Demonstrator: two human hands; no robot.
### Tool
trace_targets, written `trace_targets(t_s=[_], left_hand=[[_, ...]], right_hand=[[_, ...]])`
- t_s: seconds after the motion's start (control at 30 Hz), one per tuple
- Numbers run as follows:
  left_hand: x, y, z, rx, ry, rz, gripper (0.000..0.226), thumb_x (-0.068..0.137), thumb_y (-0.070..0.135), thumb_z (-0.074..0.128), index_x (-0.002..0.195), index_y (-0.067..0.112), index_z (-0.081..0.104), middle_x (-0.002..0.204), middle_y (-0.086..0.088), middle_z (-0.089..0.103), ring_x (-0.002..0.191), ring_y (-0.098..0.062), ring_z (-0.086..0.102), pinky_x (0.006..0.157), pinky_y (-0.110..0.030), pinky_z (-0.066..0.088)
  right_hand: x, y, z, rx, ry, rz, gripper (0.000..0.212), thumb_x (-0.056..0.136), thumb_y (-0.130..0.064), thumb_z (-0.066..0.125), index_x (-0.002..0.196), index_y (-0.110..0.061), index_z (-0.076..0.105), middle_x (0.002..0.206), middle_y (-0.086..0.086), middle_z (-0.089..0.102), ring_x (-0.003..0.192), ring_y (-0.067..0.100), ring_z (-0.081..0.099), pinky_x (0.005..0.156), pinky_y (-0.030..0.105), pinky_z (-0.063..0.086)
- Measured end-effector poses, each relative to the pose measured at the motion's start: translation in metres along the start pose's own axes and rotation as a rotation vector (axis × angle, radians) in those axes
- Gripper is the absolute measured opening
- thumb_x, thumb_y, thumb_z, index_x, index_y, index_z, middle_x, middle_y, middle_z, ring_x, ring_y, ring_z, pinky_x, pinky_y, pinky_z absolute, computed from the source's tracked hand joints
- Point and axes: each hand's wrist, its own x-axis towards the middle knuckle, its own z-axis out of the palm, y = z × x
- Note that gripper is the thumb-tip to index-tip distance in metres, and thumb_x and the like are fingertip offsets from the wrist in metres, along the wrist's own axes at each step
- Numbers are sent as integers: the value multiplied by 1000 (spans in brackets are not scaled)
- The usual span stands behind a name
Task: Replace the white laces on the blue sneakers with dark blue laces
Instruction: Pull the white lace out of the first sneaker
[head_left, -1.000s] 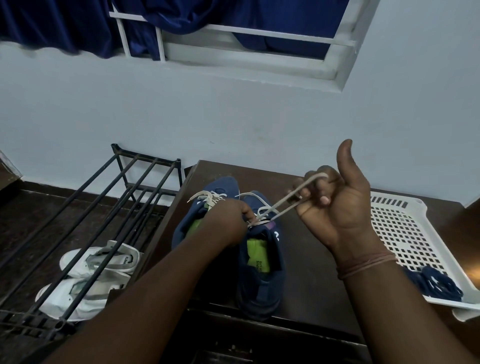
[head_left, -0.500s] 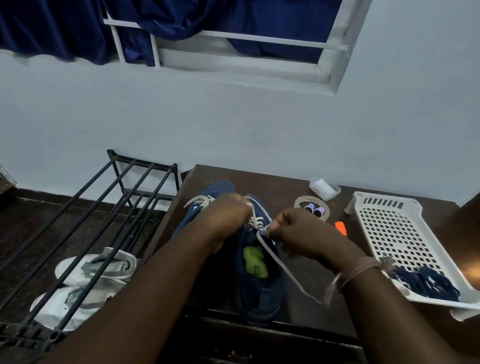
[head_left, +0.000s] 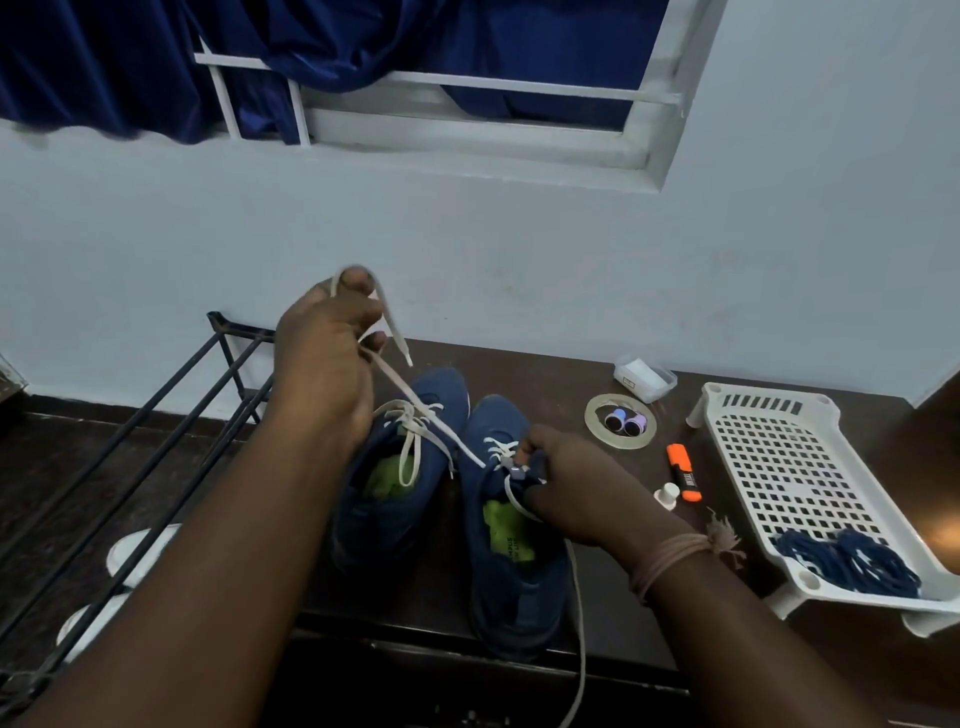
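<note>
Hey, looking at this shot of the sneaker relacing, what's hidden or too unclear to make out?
All in the head view:
- Right sneaker: its upper eyelets are covered by the right hand.
- White lace: its trailing end runs off the bottom edge.
- Left hand: its grip on the lace is partly hidden by its own back.
- White shoes on the floor: barred by the black rack.
</note>
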Motion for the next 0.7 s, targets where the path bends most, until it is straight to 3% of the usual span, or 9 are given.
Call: trace_targets(t_s=[0.13, 0.17, 0.23, 0.27, 0.33, 0.43, 0.53, 0.6, 0.7], left_hand=[[-12, -25, 0, 729, -165, -140, 6, 80, 19, 70, 83, 14, 68, 80, -3, 68, 78, -21, 64, 71, -33, 50], [-17, -36, 3, 1010, -241, -104, 11, 81, 23, 72, 85, 14, 68, 87, -5, 69, 83, -22, 65, 75, -34, 50], [-33, -52, 13, 1615, -337, 145, 24, 84, 35, 70, 98, 15, 66, 105, -3, 64, 103, -24, 60, 87, -34, 46], [-42, -59, 16, 1780, -343, 270, 31, 84, 41, 67, 104, 18, 64, 111, -3, 60, 110, -25, 54, 92, -35, 43], [-47, -73, 17, 1811, -365, 321, 37, 84, 48, 63, 107, 20, 64, 112, -6, 60, 110, -28, 53, 92, -36, 42], [-42, -84, 11, 1658, -440, 116, 25, 86, 37, 65, 101, 16, 69, 98, -5, 68, 99, -27, 64, 80, -31, 50], [-39, -84, 10, 1628, -434, 35, 25, 88, 34, 68, 97, 11, 69, 89, -7, 68, 94, -28, 67, 69, -26, 43], [-36, -85, 9, 1625, -428, 8, 24, 90, 30, 68, 99, 8, 68, 95, -11, 70, 96, -30, 67, 71, -27, 44], [-34, -85, 7, 1629, -423, -13, 21, 90, 22, 65, 106, 8, 67, 102, -12, 72, 100, -29, 68, 83, -31, 53]], right_hand=[[5, 4, 10, -111, 125, -136, 5, 88, -19, 57, 90, -23, 56, 92, 3, 54, 80, 25, 54, 65, 31, 41], [6, 3, 12, -135, 148, -147, 4, 88, -19, 56, 91, -22, 57, 92, 2, 53, 80, 25, 54, 66, 32, 42], [10, 2, 14, -139, 190, -131, 2, 88, -21, 57, 87, -21, 56, 87, 1, 55, 78, 24, 55, 63, 32, 41], [10, 2, 14, -109, 211, -100, 7, 89, -22, 57, 83, -20, 55, 82, 1, 57, 76, 24, 55, 61, 33, 41], [11, 4, 11, 3, 248, -9, 16, 90, -23, 57, 76, -17, 54, 74, 0, 58, 70, 21, 54, 58, 32, 40], [10, 3, 0, 241, 238, 110, 24, 92, -19, 54, 68, -16, 55, 65, -2, 57, 60, 14, 50, 53, 27, 35], [14, -3, -18, 709, 233, 225, 26, 89, -9, 51, 64, -17, 56, 61, 1, 52, 54, 14, 46, 52, 26, 35], [14, -6, -33, 982, 356, 258, 25, 87, -9, 51, 63, -17, 56, 66, 6, 54, 53, 16, 45, 50, 27, 34], [6, -9, -55, 1233, 564, 146, 23, 85, -12, 54, 62, -17, 57, 70, 3, 53, 54, 15, 42, 52, 29, 29]])
